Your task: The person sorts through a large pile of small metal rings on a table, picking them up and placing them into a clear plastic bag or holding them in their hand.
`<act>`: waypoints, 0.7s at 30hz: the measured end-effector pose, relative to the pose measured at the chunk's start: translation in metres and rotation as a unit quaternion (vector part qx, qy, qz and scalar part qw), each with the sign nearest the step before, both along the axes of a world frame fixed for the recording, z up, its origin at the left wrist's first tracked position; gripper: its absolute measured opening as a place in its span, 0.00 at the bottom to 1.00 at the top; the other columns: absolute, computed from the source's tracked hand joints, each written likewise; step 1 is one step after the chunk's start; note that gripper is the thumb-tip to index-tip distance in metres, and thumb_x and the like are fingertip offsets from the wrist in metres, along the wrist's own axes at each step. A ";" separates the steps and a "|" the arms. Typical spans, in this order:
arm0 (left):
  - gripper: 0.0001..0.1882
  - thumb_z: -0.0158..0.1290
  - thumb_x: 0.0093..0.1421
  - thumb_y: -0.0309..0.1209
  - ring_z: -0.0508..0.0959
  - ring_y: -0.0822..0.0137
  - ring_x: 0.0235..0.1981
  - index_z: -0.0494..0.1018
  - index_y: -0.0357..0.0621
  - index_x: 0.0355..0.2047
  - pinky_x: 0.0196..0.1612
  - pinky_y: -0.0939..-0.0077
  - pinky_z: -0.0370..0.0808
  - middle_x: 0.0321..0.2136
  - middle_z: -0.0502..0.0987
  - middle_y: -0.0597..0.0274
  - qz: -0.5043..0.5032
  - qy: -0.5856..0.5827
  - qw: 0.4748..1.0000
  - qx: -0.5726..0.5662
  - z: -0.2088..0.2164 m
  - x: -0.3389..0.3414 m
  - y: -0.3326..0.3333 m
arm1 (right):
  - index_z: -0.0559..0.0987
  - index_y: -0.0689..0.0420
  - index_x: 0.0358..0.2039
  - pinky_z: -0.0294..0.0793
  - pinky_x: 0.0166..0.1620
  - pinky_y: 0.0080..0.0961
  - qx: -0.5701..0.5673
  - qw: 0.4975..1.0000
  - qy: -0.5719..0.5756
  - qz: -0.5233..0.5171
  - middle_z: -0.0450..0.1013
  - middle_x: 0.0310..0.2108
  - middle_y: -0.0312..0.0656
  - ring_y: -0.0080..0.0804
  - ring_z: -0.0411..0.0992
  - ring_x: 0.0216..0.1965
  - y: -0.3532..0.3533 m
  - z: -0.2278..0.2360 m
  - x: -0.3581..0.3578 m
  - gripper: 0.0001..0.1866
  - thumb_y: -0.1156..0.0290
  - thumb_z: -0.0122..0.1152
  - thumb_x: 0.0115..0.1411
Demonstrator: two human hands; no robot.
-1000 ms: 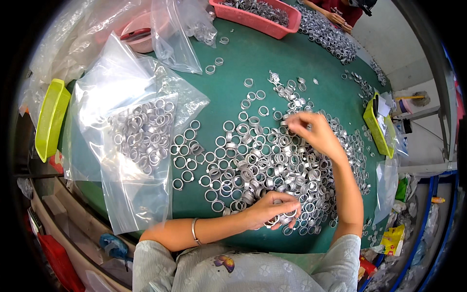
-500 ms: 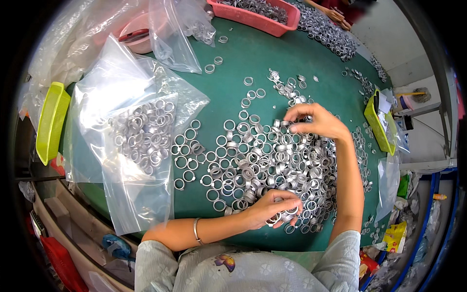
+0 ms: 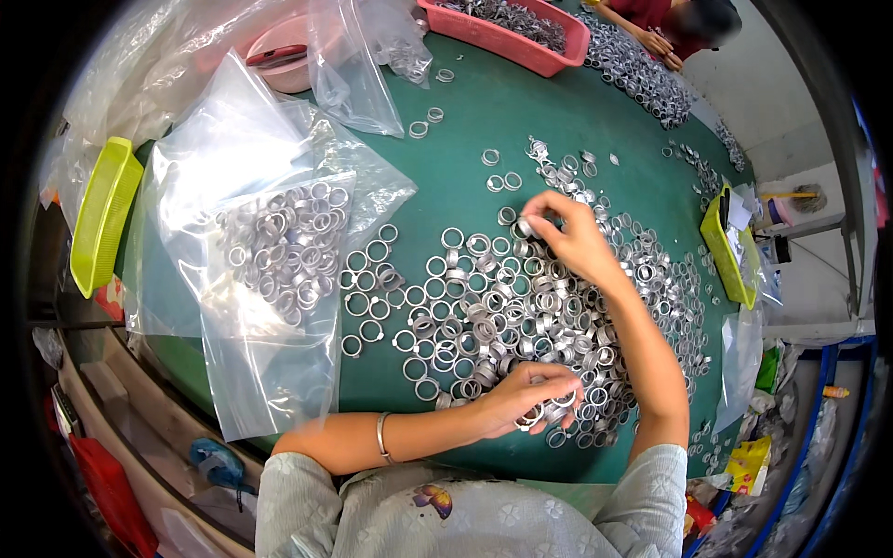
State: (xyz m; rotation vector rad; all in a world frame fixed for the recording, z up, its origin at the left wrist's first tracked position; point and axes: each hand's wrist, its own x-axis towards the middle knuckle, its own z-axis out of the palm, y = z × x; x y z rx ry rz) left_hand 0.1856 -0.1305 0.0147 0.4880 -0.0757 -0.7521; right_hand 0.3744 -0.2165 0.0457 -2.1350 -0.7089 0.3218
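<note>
A broad pile of grey metal rings (image 3: 549, 325), many with a small tab, is spread over the green table (image 3: 507, 102). At the pile's near edge my left hand (image 3: 528, 395) is curled around a few rings, which show below its fingers. My right hand (image 3: 567, 232) is at the far side of the pile, with thumb and forefinger pinched on a single ring (image 3: 526, 226). To the left, a clear plastic bag (image 3: 270, 363) lies flat with a heap of similar rings (image 3: 288, 246) on or in it; I cannot tell which.
A pink basket (image 3: 558, 58) of metal pieces stands at the back. Yellow-green baskets stand at the left (image 3: 104, 219) and right (image 3: 730, 246). Far right, another person's hands (image 3: 656, 42) are by a second ring pile (image 3: 642, 84). Clear bags and a pink bowl (image 3: 284, 70) fill the back left.
My right hand has moved left across the far side of the pile and now pinches a ring. My left hand stays nearly in place with its rings. The view has shifted slightly.
</note>
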 end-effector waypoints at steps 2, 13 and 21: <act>0.18 0.44 0.64 0.44 0.76 0.75 0.24 0.72 0.40 0.34 0.13 0.88 0.64 0.26 0.74 0.63 0.056 0.017 0.998 -0.023 0.000 0.000 0.000 | 0.77 0.60 0.30 0.68 0.34 0.20 0.020 0.989 0.137 0.052 0.75 0.27 0.36 0.21 0.70 0.30 -0.016 0.023 -0.008 0.04 0.74 0.58 0.55; 0.14 0.48 0.62 0.32 0.77 0.62 0.33 0.70 0.39 0.45 0.18 0.83 0.74 0.41 0.72 0.51 0.148 0.066 0.986 -0.040 0.002 0.006 0.006 | 0.77 0.60 0.39 0.69 0.40 0.28 -0.055 0.976 -0.210 0.036 0.73 0.31 0.40 0.32 0.70 0.33 0.010 -0.003 0.039 0.13 0.74 0.61 0.52; 0.14 0.49 0.61 0.30 0.78 0.64 0.30 0.71 0.38 0.45 0.17 0.83 0.74 0.39 0.72 0.52 0.120 0.064 0.989 -0.053 -0.002 0.005 0.005 | 0.75 0.62 0.37 0.68 0.44 0.32 -0.099 0.984 -0.139 0.042 0.73 0.34 0.44 0.40 0.69 0.37 0.009 -0.014 0.049 0.13 0.74 0.62 0.50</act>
